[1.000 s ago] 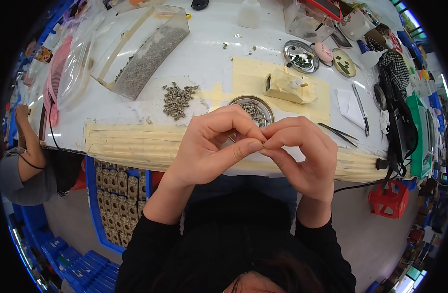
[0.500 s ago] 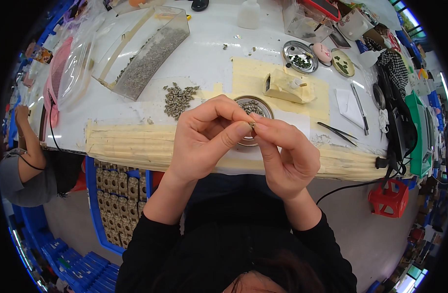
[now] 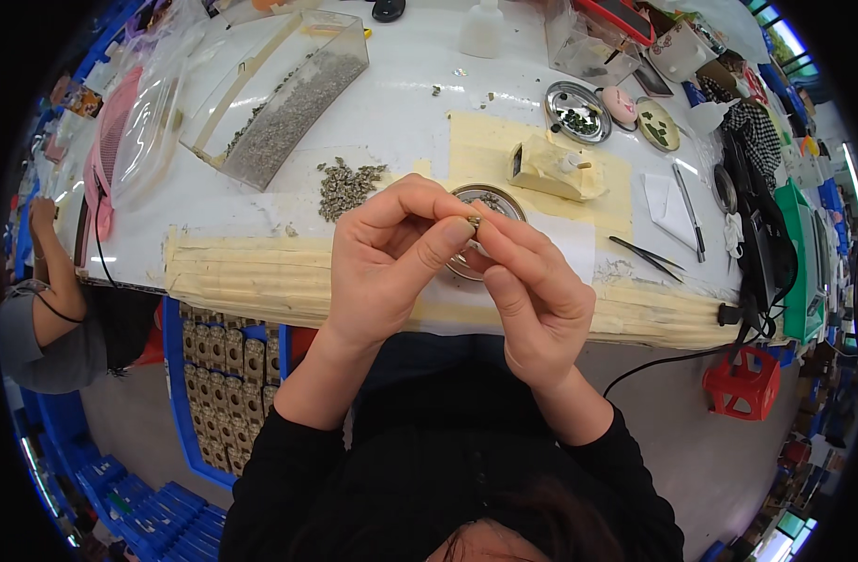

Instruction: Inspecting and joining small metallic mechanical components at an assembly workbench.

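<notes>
Between the thumb and forefinger of my left hand [image 3: 387,258] is a small brass-coloured metal part [image 3: 474,222], held above the near side of the bench. My right hand [image 3: 541,304] is closed in from the other side, its fingertips pressed to the same part while its thumb sits lower, apart from it. Fingers hide much of the part. Directly behind my hands stands a round metal dish [image 3: 508,201] with small metal pieces in it, partly covered by them. A loose heap of similar metal pieces [image 3: 347,187] lies beyond my left hand.
A clear bin [image 3: 344,80] of small pieces stands far left. Right of the dish are a tape-covered block [image 3: 550,170], black tweezers [image 3: 646,258], a pen [image 3: 688,211] and a tin of dark green pieces [image 3: 579,98]. A blue crate [image 3: 176,375] sits below the bench; another person's arm [image 3: 54,272] is far left.
The small metal part has turned more upright and shifted slightly left and up. My right hand has moved left, and its thumb has dropped away from the part.
</notes>
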The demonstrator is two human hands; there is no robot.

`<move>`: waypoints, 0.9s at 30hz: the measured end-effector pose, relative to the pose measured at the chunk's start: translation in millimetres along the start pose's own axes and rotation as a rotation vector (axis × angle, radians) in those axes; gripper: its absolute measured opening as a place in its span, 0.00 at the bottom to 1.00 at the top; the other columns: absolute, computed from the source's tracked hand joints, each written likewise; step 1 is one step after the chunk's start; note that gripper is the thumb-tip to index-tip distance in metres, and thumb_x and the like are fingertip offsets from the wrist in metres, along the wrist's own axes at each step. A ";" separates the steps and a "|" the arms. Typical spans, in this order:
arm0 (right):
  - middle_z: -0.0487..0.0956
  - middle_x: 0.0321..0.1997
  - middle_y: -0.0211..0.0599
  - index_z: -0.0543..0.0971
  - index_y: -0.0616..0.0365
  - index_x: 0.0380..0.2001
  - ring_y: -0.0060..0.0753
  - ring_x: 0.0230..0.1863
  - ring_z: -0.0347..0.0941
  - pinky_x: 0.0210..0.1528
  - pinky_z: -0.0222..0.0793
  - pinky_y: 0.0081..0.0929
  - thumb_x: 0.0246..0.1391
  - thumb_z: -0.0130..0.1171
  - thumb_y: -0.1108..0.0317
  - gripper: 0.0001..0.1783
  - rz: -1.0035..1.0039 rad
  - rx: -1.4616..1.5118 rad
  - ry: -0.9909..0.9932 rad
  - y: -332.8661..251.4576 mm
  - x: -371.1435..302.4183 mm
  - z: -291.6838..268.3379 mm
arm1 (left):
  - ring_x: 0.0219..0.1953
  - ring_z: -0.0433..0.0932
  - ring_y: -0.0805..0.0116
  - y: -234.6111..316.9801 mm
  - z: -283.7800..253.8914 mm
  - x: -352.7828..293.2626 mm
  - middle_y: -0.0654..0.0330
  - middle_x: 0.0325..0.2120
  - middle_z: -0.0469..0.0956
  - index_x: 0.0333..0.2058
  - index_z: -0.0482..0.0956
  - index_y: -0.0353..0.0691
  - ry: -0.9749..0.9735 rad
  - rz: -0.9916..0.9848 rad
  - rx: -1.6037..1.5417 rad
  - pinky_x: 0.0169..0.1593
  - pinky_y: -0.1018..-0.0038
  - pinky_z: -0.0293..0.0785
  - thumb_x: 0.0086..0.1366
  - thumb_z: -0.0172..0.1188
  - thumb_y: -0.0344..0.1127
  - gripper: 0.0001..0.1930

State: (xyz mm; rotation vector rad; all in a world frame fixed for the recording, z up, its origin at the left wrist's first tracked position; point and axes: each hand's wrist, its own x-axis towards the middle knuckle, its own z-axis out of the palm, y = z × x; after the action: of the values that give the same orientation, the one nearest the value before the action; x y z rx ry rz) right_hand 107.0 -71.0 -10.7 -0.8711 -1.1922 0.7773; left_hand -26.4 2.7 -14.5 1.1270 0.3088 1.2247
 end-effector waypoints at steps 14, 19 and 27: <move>0.80 0.50 0.39 0.76 0.65 0.52 0.29 0.52 0.77 0.58 0.74 0.30 0.66 0.54 0.71 0.14 0.422 0.675 0.035 -5.9 1.5 -9.8 | 0.31 0.74 0.71 1.6 6.1 0.9 0.62 0.29 0.78 0.35 0.84 0.37 0.031 0.448 0.750 0.36 0.77 0.69 0.55 0.68 0.21 0.09; 0.80 0.45 0.34 0.78 0.62 0.47 0.25 0.46 0.77 0.54 0.74 0.27 0.65 0.58 0.72 0.10 0.586 0.765 0.104 -5.7 4.0 -10.9 | 0.30 0.75 0.69 1.6 8.0 2.5 0.63 0.28 0.78 0.34 0.85 0.38 0.007 0.524 0.845 0.35 0.75 0.68 0.53 0.70 0.21 0.10; 0.80 0.42 0.33 0.78 0.62 0.46 0.24 0.43 0.76 0.51 0.73 0.25 0.63 0.59 0.71 0.10 0.637 0.724 0.065 -9.1 8.4 -14.5 | 0.30 0.75 0.68 0.5 9.8 1.4 0.63 0.29 0.78 0.36 0.85 0.38 -0.008 0.582 0.871 0.34 0.74 0.68 0.51 0.71 0.21 0.12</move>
State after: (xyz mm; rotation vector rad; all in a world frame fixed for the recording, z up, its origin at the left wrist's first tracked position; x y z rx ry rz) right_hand 123.4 -70.2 -1.0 -0.6424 -0.4768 1.5583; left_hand -19.1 -1.1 -9.1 2.0705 0.5607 1.6471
